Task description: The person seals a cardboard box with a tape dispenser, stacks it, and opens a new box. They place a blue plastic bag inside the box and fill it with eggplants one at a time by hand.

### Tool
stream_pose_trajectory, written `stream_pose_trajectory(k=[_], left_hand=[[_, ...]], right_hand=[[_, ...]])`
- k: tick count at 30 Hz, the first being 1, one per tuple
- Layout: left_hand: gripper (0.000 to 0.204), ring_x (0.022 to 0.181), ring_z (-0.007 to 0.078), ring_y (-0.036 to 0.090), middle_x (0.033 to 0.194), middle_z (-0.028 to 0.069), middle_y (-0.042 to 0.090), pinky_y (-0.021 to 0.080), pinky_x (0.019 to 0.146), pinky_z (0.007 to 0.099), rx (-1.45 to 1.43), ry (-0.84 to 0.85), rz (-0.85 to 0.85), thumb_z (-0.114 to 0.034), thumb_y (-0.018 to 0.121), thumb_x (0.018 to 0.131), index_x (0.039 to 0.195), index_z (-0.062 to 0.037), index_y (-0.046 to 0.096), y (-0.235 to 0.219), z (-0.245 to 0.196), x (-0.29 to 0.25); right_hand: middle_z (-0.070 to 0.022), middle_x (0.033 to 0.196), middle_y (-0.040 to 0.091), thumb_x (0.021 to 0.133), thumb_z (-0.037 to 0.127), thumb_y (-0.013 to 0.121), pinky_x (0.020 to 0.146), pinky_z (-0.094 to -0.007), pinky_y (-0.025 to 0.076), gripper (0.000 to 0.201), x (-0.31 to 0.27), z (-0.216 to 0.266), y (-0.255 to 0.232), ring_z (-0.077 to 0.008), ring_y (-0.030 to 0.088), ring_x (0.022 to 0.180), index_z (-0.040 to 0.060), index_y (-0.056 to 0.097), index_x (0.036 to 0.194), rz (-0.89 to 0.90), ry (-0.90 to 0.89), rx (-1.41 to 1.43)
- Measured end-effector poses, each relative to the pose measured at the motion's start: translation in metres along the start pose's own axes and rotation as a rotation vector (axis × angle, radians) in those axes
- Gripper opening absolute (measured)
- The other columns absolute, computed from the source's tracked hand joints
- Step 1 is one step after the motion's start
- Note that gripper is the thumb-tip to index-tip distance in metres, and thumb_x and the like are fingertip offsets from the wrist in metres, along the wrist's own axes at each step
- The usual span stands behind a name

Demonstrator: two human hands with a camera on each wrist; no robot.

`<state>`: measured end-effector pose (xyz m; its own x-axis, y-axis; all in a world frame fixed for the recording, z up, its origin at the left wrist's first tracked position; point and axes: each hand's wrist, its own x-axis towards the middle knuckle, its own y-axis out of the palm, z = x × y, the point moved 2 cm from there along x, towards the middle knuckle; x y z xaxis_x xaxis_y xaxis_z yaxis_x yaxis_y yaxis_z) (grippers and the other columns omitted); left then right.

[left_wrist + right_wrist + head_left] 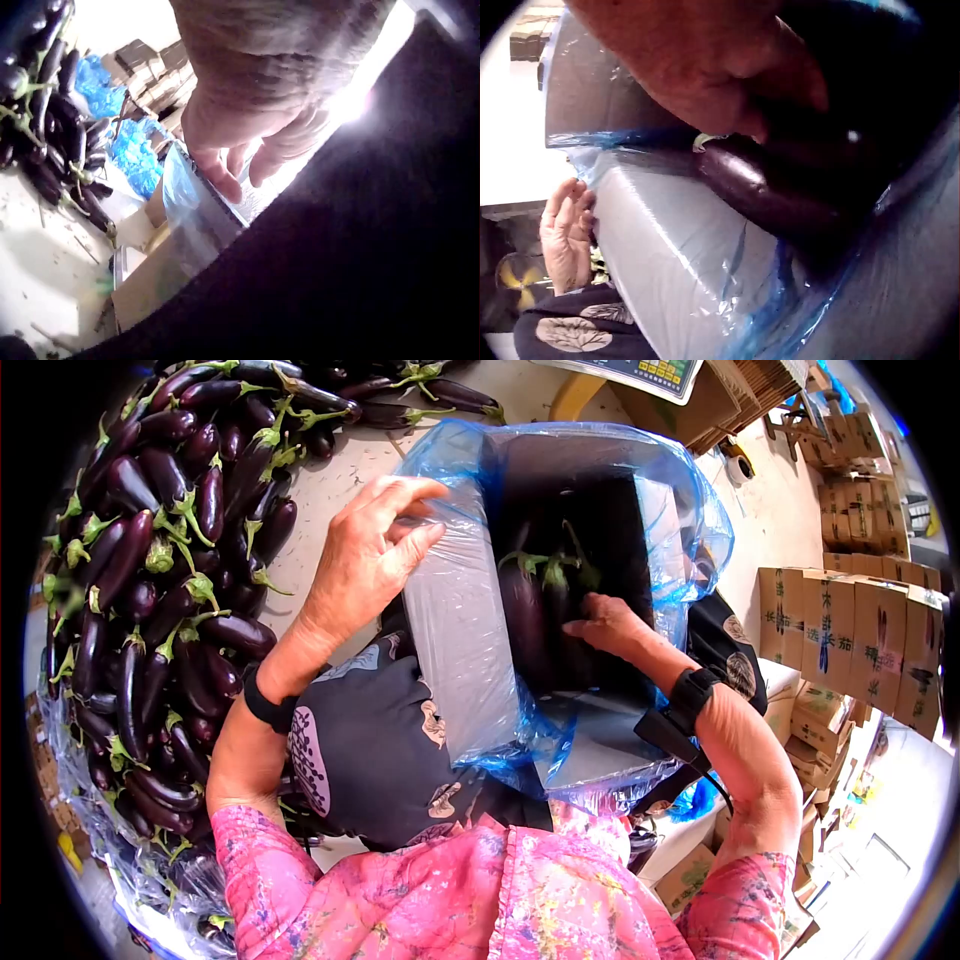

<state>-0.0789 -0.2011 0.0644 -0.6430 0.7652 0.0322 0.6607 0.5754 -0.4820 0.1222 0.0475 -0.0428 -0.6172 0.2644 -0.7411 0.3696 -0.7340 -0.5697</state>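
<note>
A box (465, 650) lined with clear blue plastic film (690, 510) sits before me, its flaps folded outward. Inside lie dark purple eggplants (525, 610) with green stems, deep in shadow. My right hand (622, 628) reaches into the box, thumb and fingers at the stem end of an eggplant (739, 176); shadow hides part of the fingers, and I cannot tell whether they grip it. My left hand (365, 560) is at the outer edge of the left flap, fingers loosely bent and thumb apart over the film. The right wrist view shows that hand (566, 236) with its palm turned up.
A large heap of eggplants (200, 590) fills the left side of the pale work surface (345, 470). A scale with a keypad (655, 372) stands beyond the box. Stacked printed cartons (850, 635) line the right. Crumpled blue plastic (139, 154) lies behind the heap.
</note>
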Motion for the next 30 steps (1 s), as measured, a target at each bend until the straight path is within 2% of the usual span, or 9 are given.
stream_pose_trajectory(k=[3,4,8,9,14,20,23,27,30], left_hand=[[0.057,0.111,0.0187,0.061,0.127,0.0102,0.059,0.054,0.089,0.0338,0.548,0.282,-0.418,-0.025,0.074,0.087,0.137,-0.0065,0.052,-0.012,0.004,-0.003],[0.063,0.109,0.0185,0.062,0.128,0.0094,0.059,0.052,0.091,0.0337,0.429,0.169,-0.463,-0.030,0.075,0.087,0.140,-0.0066,0.050,-0.013,0.015,-0.004],[0.047,0.103,0.0154,0.064,0.119,0.0078,0.065,0.053,0.089,0.0328,-0.714,-0.426,0.143,-0.024,0.067,0.094,0.133,-0.0017,0.055,0.015,0.051,-0.002],[0.037,0.095,0.0134,0.066,0.108,0.0069,0.069,0.056,0.080,0.0302,-0.700,-0.198,0.073,-0.020,0.064,0.096,0.125,0.0035,0.059,0.022,0.055,0.006],[0.014,0.068,0.0070,0.054,0.079,-0.0017,0.062,0.046,0.059,0.0263,-0.758,-0.244,-0.054,-0.014,0.067,0.092,0.098,-0.0017,0.066,0.038,0.086,0.048],[0.023,0.094,0.0109,0.060,0.103,0.0042,0.067,0.051,0.087,0.0301,-0.866,-0.158,-0.097,-0.014,0.063,0.095,0.112,0.0020,0.063,0.028,0.073,0.041],[0.027,0.095,0.0109,0.059,0.101,0.0040,0.066,0.050,0.087,0.0300,-0.924,-0.150,-0.010,-0.018,0.064,0.096,0.113,0.0027,0.062,0.031,0.082,0.040],[0.044,0.084,0.0138,0.063,0.096,0.0089,0.067,0.054,0.075,0.0298,-0.644,-0.383,0.121,-0.037,0.064,0.096,0.115,0.0020,0.062,0.001,0.080,0.015],[0.036,0.078,0.0139,0.066,0.091,0.0101,0.068,0.055,0.068,0.0282,-0.675,-0.326,-0.129,-0.032,0.063,0.097,0.111,0.0013,0.062,-0.018,0.089,-0.024]], right_hand=[[-0.0261,0.091,0.067,0.080,0.032,0.079,0.076,-0.0410,0.054,0.048,0.000,0.006,0.010,-0.0364,0.067,0.090,-0.0079,0.061,0.100,-0.021,-0.067,-0.242],[-0.0216,0.088,0.067,0.081,0.029,0.078,0.074,-0.0391,0.055,0.049,0.008,0.001,0.014,-0.0280,0.069,0.090,-0.0080,0.061,0.107,0.003,-0.102,-0.260],[-0.0158,0.093,0.067,0.080,0.027,0.078,0.072,-0.0367,0.056,0.048,0.023,-0.006,0.012,-0.0252,0.068,0.087,-0.0054,0.061,0.112,0.189,0.019,0.059],[-0.0151,0.096,0.067,0.080,0.026,0.078,0.072,-0.0370,0.056,0.047,0.021,-0.010,0.012,-0.0258,0.067,0.086,-0.0045,0.062,0.112,0.220,0.044,0.192],[-0.0125,0.097,0.066,0.085,0.019,0.075,0.061,-0.0325,0.055,0.048,0.015,0.002,0.015,-0.0221,0.066,0.078,-0.0036,0.055,0.123,0.228,-0.029,0.582],[-0.0078,0.081,0.065,0.085,0.031,0.078,0.056,-0.0294,0.053,0.053,0.023,-0.002,0.022,-0.0180,0.062,0.060,-0.0058,0.057,0.117,0.099,-0.024,0.440],[-0.0122,0.076,0.068,0.081,0.037,0.079,0.065,-0.0370,0.055,0.049,0.035,-0.014,0.013,-0.0232,0.067,0.067,-0.0059,0.064,0.101,-0.040,-0.080,-0.051],[-0.0114,0.092,0.071,0.087,0.035,0.073,0.082,-0.0343,0.051,0.044,0.029,0.013,0.004,-0.0213,0.066,0.086,-0.0045,0.067,0.105,-0.322,-0.287,0.337],[-0.0031,0.096,0.068,0.089,0.030,0.072,0.075,-0.0283,0.046,0.033,0.028,0.015,0.006,-0.0126,0.059,0.084,0.0029,0.069,0.107,-0.171,-0.175,0.594]])
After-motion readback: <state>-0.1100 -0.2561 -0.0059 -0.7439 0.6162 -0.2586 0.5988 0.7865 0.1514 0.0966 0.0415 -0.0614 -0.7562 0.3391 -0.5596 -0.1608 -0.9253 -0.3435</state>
